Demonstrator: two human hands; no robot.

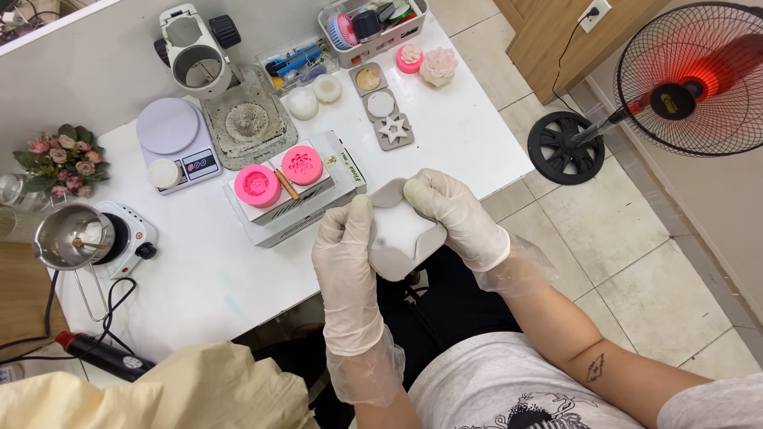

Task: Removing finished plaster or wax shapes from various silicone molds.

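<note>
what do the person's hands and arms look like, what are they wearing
Both the left hand and the right hand wear thin, whitish, see-through disposable gloves with loose, crinkled cuffs that flare past the wrists. The forearms above the cuffs are bare, with no sleeves reaching them. The right forearm carries a small dark diamond-shaped tattoo. A short grey sleeve shows at the right upper arm.

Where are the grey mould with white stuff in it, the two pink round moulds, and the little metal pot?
Grey silicone mould [401, 234], head view, on its white filling.
Pink round moulds [258, 186], head view, top of the left one.
Small metal pot [63, 237], head view, on its inside.
</note>
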